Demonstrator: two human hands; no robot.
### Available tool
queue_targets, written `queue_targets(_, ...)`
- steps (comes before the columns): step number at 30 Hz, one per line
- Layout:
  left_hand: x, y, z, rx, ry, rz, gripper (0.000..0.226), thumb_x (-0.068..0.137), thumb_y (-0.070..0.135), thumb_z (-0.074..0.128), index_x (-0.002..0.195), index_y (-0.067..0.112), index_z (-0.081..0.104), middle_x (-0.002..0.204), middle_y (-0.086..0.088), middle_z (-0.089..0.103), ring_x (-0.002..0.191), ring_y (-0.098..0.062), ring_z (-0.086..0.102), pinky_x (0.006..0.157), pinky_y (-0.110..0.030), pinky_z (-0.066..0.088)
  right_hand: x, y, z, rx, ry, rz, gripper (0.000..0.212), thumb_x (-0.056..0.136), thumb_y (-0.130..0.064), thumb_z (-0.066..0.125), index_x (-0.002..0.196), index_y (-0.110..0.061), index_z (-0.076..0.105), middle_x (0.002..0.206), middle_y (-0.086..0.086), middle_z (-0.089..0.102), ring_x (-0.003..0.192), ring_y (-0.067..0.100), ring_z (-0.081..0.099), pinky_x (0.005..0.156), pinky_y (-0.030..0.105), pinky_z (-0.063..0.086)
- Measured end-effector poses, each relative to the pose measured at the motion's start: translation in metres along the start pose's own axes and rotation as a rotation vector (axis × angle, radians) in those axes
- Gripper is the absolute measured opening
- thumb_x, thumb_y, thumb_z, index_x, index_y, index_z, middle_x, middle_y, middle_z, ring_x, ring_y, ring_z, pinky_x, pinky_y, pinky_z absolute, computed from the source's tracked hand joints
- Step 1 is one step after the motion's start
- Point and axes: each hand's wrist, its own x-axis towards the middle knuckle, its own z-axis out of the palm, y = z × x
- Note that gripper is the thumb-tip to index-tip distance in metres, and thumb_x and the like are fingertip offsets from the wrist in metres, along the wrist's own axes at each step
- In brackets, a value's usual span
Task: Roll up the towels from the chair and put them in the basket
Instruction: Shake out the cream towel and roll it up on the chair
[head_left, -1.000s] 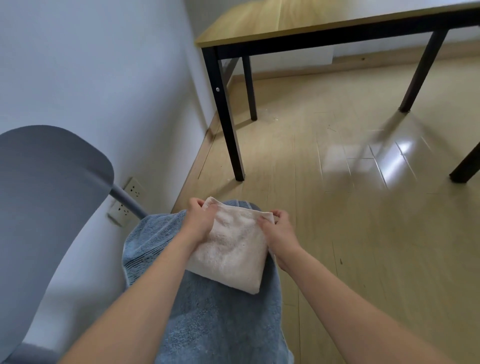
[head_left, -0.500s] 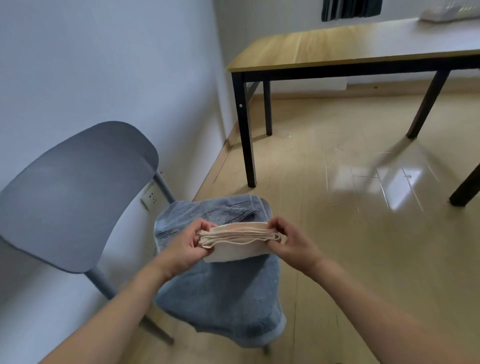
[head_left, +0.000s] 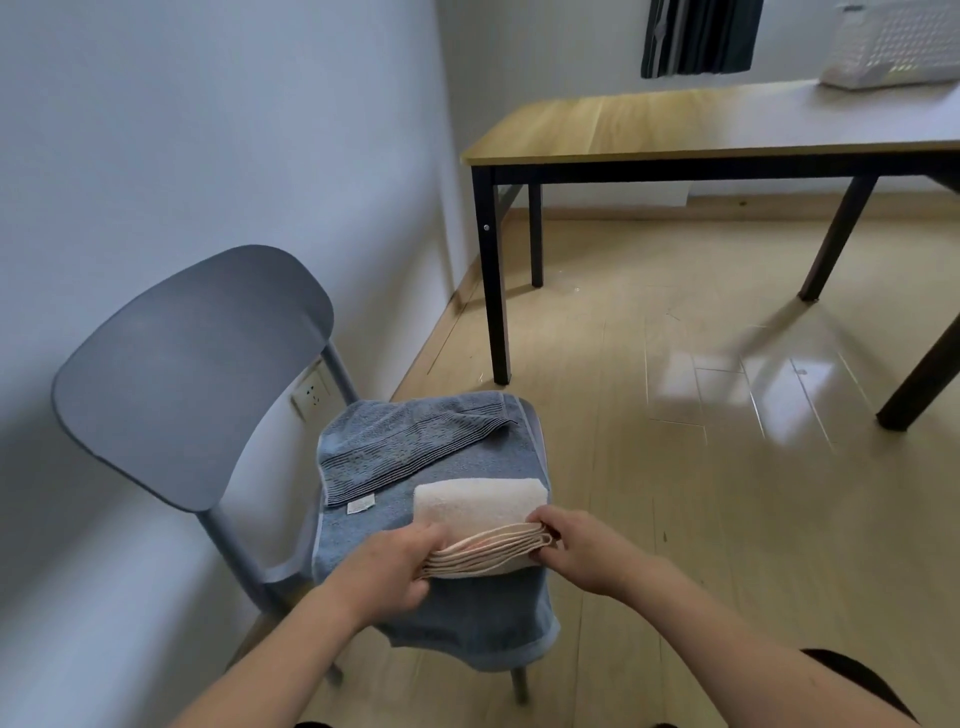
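Both hands grip the folded cream towel (head_left: 480, 506): left hand (head_left: 387, 571) at its left end, right hand (head_left: 587, 553) at its right. It lies on the blue towel (head_left: 441, 613) draped over the grey chair (head_left: 192, 374); a white basket (head_left: 893, 47) sits on the table (head_left: 649, 124), contents not visible

Two bare arms reach in from the bottom, with no sleeves on them. The left hand (head_left: 387, 569) and the right hand (head_left: 589, 553) have no gloves, rings or watch. A bit of dark, black cloth (head_left: 852, 675) shows low down by the right arm.
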Motion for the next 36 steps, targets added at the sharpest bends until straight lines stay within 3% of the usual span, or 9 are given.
queue_targets(4,0.008,-0.006,-0.003,-0.056,-0.007,-0.116,0.018,0.079,0.03,0.051,0.096,0.026,0.046,0.081,0.002,0.057,0.081,-0.023,0.059,0.066,-0.031,0.04,0.01,-0.005,-0.003,0.012,-0.017,0.076,0.015,0.098,-0.033,0.047,0.106,-0.021,0.044,0.106,0.005,0.061,0.088,0.019,0.051,0.073,0.029,0.036)
queue_targets(8,0.033,-0.014,-0.006,-0.159,-0.011,-0.281,0.022,0.093,0.04,0.048,0.111,0.027,0.042,0.099,-0.006,0.064,0.093,-0.028,0.06,0.078,-0.035,0.043,0.025,-0.006,0.0,0.114,0.045,0.197,0.02,0.101,-0.035,0.039,0.109,-0.016,0.043,0.117,0.007,0.058,0.102,0.028,0.054,0.074,0.031,0.035)
queue_targets(12,0.051,-0.013,0.007,-0.395,0.013,-0.41,0.02,0.098,0.048,0.04,0.103,0.029,0.041,0.103,-0.002,0.06,0.096,-0.023,0.057,0.086,-0.037,0.045,0.047,-0.002,0.005,0.173,0.083,0.399,0.026,0.098,-0.035,0.039,0.107,-0.012,0.048,0.106,0.008,0.058,0.098,0.027,0.054,0.072,0.033,0.036)
queue_targets(17,0.07,-0.011,0.02,-0.511,0.102,-0.594,0.03,0.097,0.049,0.04,0.112,0.023,0.043,0.11,-0.004,0.06,0.102,-0.026,0.056,0.084,-0.036,0.041,0.077,-0.001,0.006,0.226,0.077,0.546,0.036,0.097,-0.028,0.04,0.123,-0.005,0.048,0.12,0.012,0.056,0.097,0.025,0.052,0.078,0.031,0.039)
queue_targets(20,0.082,-0.016,0.024,-0.555,0.119,-0.662,0.033,0.096,0.05,0.042,0.111,0.021,0.044,0.112,-0.006,0.06,0.101,-0.026,0.056,0.084,-0.036,0.042,0.088,0.003,0.006,0.294,0.086,0.6,0.042,0.097,-0.025,0.041,0.132,-0.002,0.043,0.13,0.014,0.052,0.109,0.027,0.052,0.085,0.032,0.041)
queue_targets(24,0.094,-0.02,0.024,-0.473,0.103,-0.698,0.034,0.094,0.054,0.04,0.104,0.022,0.043,0.107,-0.005,0.06,0.099,-0.028,0.056,0.087,-0.038,0.044,0.096,0.006,0.009,0.319,0.109,0.607,0.039,0.098,-0.026,0.04,0.128,-0.002,0.045,0.13,0.016,0.053,0.115,0.031,0.052,0.091,0.035,0.043)
queue_targets(29,0.103,-0.014,0.024,-0.047,0.197,-0.535,0.032,0.098,0.041,0.04,0.109,0.012,0.047,0.117,-0.011,0.052,0.107,-0.031,0.047,0.09,-0.04,0.036,0.101,0.005,0.012,0.327,0.12,0.621,0.044,0.101,-0.029,0.035,0.136,-0.002,0.036,0.137,0.018,0.048,0.122,0.034,0.049,0.096,0.037,0.042)
queue_targets(33,0.106,-0.021,0.021,-0.249,0.145,-0.542,0.031,0.099,0.04,0.041,0.107,0.01,0.046,0.113,-0.013,0.05,0.102,-0.032,0.051,0.087,-0.04,0.04,0.099,0.003,0.015,0.307,0.138,0.615,0.039,0.103,-0.026,0.03,0.132,0.0,0.034,0.131,0.02,0.051,0.118,0.034,0.05,0.086,0.035,0.039)
queue_targets(36,0.111,-0.023,0.013,-0.241,0.078,-0.568,0.031,0.099,0.043,0.038,0.1,0.012,0.044,0.109,-0.012,0.055,0.097,-0.031,0.053,0.077,-0.038,0.039,0.098,-0.001,0.018,0.23,0.17,0.602,0.034,0.104,-0.025,0.025,0.125,0.0,0.035,0.129,0.022,0.054,0.117,0.035,0.053,0.085,0.036,0.039)
